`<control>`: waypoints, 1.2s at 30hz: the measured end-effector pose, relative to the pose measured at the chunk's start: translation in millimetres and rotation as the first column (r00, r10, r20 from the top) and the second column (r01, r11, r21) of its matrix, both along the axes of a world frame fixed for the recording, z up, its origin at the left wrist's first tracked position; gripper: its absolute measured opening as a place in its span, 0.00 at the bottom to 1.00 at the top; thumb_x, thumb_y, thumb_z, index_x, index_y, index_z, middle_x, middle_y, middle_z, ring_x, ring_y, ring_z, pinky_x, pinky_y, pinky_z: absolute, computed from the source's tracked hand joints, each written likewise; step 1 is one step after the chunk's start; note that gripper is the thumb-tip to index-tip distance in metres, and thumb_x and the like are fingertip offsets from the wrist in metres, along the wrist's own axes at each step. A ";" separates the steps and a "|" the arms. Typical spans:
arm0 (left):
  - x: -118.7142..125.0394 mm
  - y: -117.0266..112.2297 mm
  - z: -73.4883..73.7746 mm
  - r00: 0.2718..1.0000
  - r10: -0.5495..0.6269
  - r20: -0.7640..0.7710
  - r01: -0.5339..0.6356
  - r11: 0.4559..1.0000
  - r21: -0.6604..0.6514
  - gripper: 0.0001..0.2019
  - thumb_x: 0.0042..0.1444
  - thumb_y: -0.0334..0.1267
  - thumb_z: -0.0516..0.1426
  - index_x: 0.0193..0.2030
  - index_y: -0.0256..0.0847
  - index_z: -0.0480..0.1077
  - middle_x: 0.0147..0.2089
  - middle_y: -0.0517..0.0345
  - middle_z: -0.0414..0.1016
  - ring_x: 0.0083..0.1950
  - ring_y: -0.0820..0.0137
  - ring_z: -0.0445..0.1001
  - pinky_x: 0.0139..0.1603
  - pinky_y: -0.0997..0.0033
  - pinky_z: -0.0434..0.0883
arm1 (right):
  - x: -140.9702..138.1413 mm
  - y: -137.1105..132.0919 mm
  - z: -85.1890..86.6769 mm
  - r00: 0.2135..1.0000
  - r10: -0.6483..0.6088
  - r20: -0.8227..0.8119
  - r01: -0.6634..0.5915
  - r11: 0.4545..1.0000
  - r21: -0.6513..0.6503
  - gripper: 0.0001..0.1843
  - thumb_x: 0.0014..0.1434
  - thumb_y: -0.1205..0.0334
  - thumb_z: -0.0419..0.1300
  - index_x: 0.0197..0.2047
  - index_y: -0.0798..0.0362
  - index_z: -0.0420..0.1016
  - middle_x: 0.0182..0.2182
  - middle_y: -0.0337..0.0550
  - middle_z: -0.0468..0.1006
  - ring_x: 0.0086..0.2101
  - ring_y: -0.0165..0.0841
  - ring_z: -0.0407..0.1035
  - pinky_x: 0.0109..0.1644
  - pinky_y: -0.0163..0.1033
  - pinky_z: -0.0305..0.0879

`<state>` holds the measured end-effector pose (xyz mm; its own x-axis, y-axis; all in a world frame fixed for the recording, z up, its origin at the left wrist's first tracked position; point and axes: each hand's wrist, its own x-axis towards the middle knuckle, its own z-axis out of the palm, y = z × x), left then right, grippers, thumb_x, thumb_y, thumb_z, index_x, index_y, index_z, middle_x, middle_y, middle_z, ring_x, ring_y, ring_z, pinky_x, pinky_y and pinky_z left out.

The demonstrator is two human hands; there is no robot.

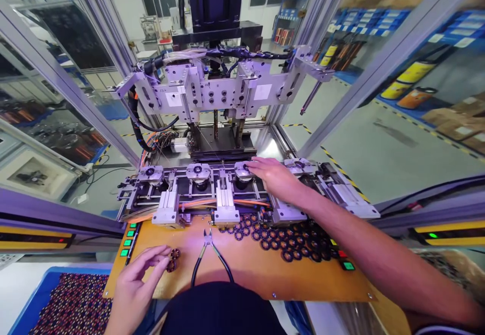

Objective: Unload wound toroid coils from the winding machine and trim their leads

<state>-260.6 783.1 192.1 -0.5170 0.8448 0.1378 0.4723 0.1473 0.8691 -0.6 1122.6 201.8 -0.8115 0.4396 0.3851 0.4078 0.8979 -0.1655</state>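
My left hand (138, 282) is at the front left of the orange-brown board, thumb and fingers closed at two small dark ring-shaped cores (172, 260) with copper-coloured spots. My right hand (275, 176) reaches across to the third fixture (242, 173) in the machine's row. Its fingertips are on a small dark ring core (246, 168) seated at the top; the thumb is hidden. Similar ring cores sit in the first fixture (150, 172) and second fixture (198, 170). Between my hands, cutting pliers (208, 241) lie with spread handles, jaws pointing away from me.
Many ring cores (288, 239) lie on the board's right side, under my right forearm. Green buttons (127, 242) line the left edge. A blue bin (53, 274) of small parts stands lower left. The machine head (215, 90) hangs above the fixtures, framed by metal posts (337, 67).
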 end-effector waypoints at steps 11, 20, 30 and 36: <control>44.4 120.8 79.7 0.539 -0.416 -0.732 0.528 0.844 -0.092 0.17 0.66 0.37 0.53 0.57 0.35 0.71 0.56 0.43 0.79 0.57 0.61 0.77 0.60 0.59 0.74 | 6.9 -45.2 12.6 0.909 -0.114 -0.401 0.182 0.974 0.136 0.22 0.58 0.79 0.51 0.51 0.60 0.78 0.52 0.54 0.78 0.53 0.45 0.73 0.58 0.54 0.70; 78.5 252.8 62.9 0.243 -0.651 -0.719 0.501 0.719 -0.482 0.22 0.63 0.32 0.55 0.63 0.37 0.65 0.69 0.43 0.65 0.73 0.57 0.56 0.70 0.45 0.57 | 82.5 -177.9 -3.7 0.725 -0.254 -0.640 0.299 0.953 -0.040 0.26 0.63 0.77 0.56 0.62 0.49 0.70 0.55 0.45 0.77 0.52 0.35 0.74 0.63 0.41 0.68; 82.2 256.4 67.1 0.186 -0.694 -0.696 0.461 0.687 -0.562 0.23 0.61 0.31 0.55 0.64 0.36 0.64 0.70 0.40 0.63 0.73 0.53 0.56 0.69 0.43 0.58 | 115.0 -255.2 -116.7 0.702 -0.576 -0.418 0.483 0.817 -0.316 0.15 0.66 0.63 0.50 0.47 0.45 0.78 0.40 0.47 0.83 0.37 0.45 0.80 0.36 0.50 0.82; 80.0 252.4 65.2 0.262 -0.690 -0.675 0.466 0.703 -0.537 0.30 0.59 0.34 0.59 0.68 0.36 0.60 0.73 0.41 0.57 0.74 0.48 0.51 0.70 0.39 0.54 | 101.8 -220.2 -138.8 0.729 -0.580 -0.363 0.507 0.814 -0.282 0.16 0.65 0.65 0.51 0.49 0.49 0.77 0.45 0.52 0.81 0.46 0.47 0.76 0.53 0.57 0.76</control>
<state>-180.6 1035.5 257.3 0.3746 0.9265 -0.0350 0.9268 -0.3732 0.0418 101.2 902.4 63.0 -0.1921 0.8369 0.5125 0.6769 0.4911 -0.5483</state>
